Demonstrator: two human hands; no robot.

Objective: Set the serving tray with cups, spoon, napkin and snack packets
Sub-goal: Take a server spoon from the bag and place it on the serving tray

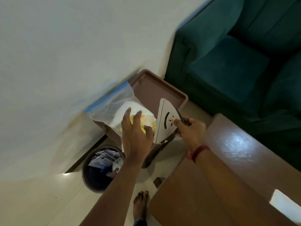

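Note:
A brown serving tray (156,90) hangs tilted in front of the white wall. On it lies a clear zip bag (112,105) with a blue seal, holding something white and yellow snack packets (146,119). My left hand (135,134) is spread over the bag's near end, fingers apart, the thumb at the bag's edge. At the tray's near right rim my right hand (190,129) is closed, pinching a flat white half-round piece (164,121) with a smiley face against that rim. No cups or spoon are in view.
A round dark waste bin (91,178) with papers in it stands on the floor below the tray. A wooden table (211,185) fills the lower right. A teal sofa (236,54) stands behind it. My bare foot (140,204) is on the pale tiled floor.

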